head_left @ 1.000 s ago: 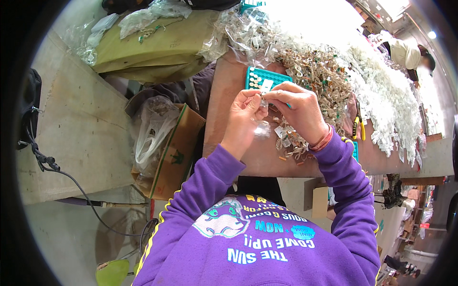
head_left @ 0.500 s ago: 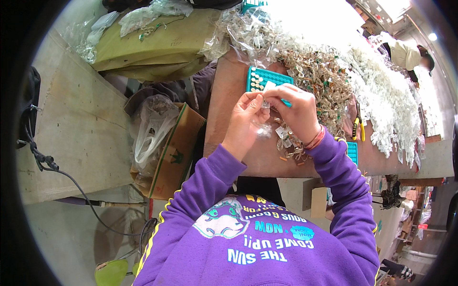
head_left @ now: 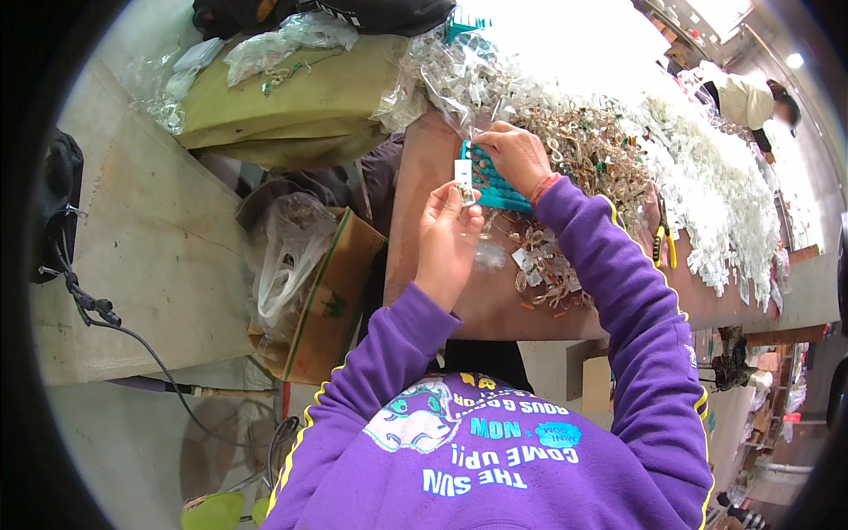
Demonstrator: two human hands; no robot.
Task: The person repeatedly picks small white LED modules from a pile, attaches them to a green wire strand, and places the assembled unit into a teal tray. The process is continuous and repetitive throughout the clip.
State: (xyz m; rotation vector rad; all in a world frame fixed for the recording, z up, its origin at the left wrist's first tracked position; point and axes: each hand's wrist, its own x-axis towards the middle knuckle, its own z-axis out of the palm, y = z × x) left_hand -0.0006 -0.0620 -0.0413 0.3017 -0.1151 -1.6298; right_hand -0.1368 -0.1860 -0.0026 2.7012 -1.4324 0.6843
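In the head view, the left hand (head_left: pixel 449 231) is pinching a small clear packet (head_left: pixel 465 196) between thumb and fingertips, its white label (head_left: pixel 463 170) standing up above the grip. The packet is hanging just over the near-left side of a teal tray (head_left: pixel 511 201), which is lying on the brown desk (head_left: pixel 495 309). The right hand (head_left: pixel 517 161) is bending over the tray's far-left corner, thumb and forefinger close together; whether they are gripping anything cannot be told. Just right of the tray, a heap of beige corded pieces (head_left: pixel 601 155) is covering the desk, and a bank of white packets (head_left: pixel 707 212) is spreading beyond it. Yellow-and-black pliers (head_left: pixel 659 240) are lying between these piles. Left of the desk, a cardboard box (head_left: pixel 329 300) is holding a clear plastic bag (head_left: pixel 287 256).
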